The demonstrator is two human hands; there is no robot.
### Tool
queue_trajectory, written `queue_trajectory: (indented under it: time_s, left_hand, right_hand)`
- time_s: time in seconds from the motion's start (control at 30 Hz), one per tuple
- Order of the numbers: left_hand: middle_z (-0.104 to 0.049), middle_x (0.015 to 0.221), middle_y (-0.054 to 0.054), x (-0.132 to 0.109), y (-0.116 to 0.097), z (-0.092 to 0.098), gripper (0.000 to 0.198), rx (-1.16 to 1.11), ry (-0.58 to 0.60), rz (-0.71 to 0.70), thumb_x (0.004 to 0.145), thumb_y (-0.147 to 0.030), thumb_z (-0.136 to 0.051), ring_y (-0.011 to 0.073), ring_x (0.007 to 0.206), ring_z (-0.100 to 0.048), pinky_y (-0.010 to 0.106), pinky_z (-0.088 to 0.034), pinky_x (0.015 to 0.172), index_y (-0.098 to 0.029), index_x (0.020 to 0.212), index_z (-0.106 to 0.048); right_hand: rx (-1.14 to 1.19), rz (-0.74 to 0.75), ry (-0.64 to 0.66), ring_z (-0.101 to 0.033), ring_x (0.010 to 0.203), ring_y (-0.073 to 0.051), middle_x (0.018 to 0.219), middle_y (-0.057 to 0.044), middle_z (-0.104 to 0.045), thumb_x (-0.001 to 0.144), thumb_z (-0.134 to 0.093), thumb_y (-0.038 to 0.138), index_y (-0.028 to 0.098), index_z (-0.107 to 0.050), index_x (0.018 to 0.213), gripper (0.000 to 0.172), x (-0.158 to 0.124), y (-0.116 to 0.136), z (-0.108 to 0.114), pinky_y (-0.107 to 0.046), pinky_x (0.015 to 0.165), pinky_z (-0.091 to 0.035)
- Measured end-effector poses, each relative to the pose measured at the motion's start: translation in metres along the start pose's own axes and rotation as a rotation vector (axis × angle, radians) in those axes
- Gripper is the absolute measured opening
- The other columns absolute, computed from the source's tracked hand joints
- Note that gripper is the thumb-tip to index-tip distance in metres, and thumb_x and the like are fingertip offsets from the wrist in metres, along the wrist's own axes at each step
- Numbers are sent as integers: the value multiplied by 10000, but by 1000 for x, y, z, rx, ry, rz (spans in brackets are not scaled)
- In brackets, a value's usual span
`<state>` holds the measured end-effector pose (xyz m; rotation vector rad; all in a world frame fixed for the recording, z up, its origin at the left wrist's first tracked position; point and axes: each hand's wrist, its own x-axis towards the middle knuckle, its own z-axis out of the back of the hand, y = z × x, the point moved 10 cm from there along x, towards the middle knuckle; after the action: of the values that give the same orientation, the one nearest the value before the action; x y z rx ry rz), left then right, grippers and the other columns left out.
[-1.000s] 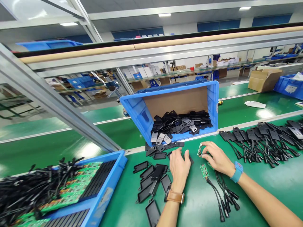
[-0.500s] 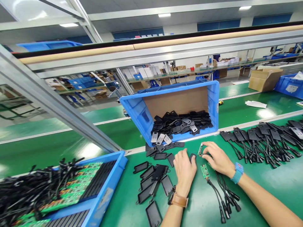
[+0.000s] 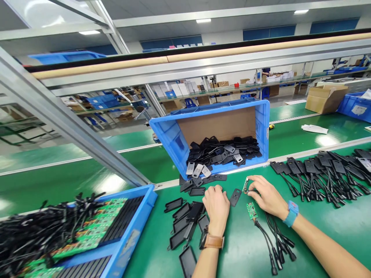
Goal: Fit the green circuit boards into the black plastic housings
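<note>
My right hand (image 3: 265, 195) pinches a small circuit board (image 3: 246, 185) held on edge, its cables hanging down behind the hand. Just below, a second green circuit board (image 3: 252, 211) with black cables lies flat on the green table. My left hand (image 3: 216, 206) is palm down over the right side of the loose black cases (image 3: 177, 224); its fingers are curled and their tips are hidden, so what they touch cannot be made out. Between both hands a flat black cover (image 3: 235, 197) lies on the table.
A tipped blue bin (image 3: 268, 131) holds many black covers. At the left, a blue tray (image 3: 136, 231) carries circuit boards with cables. Several cabled black units (image 3: 311, 168) are piled at the right. A metal post (image 3: 95, 139) slants down behind the tray.
My left hand has moved left, away from the black cover, which now shows in full. My right hand still holds the board in nearly the same place.
</note>
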<state>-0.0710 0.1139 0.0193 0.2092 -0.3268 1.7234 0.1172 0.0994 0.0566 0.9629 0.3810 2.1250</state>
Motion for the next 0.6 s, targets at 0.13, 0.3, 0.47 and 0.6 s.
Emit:
queue_trajectory:
  time_s: [0.13, 0.3, 0.47, 0.6]
  left_hand:
    - [-570, 1042, 146, 1, 8, -3, 170, -76, 9, 52, 893, -189, -551, 292, 970, -577, 365, -421, 770, -125, 1050, -563]
    - [-609, 1038, 155, 7, 17, -11, 282, -435, -14, 119, 836, -98, -587, 297, 1049, -594, 412, -440, 890, -116, 1112, -534]
    - [-640, 929, 62, 4, 18, -44, 413, -1361, 102, 432, 711, -155, -774, 177, 830, -644, 317, -496, 809, -156, 1065, -563]
    - [-596, 701, 0, -10, -18, -59, 303, -1903, 395, 584, 708, -260, -827, 99, 594, -566, 221, -471, 591, -137, 879, -610]
  right_hand:
    - [-9, -8, 9, -478, 1286, -261, 1251, -114, -600, 943, -558, 165, 207, -579, 926, 50, 0, -1, -1, -443, 1006, -463]
    - [-2, 1, 10, -474, 1287, -263, 1264, -117, -589, 947, -554, 168, 207, -573, 936, 45, -1, -1, -3, -455, 1016, -456]
    - [10, -6, -15, -477, 1283, -261, 1264, -119, -590, 946, -556, 168, 204, -572, 937, 41, -1, 1, 1, -459, 1018, -455]
    - [17, -13, -44, -485, 1274, -255, 1261, -117, -596, 939, -568, 168, 203, -573, 935, 35, -1, 2, 4, -451, 1018, -459]
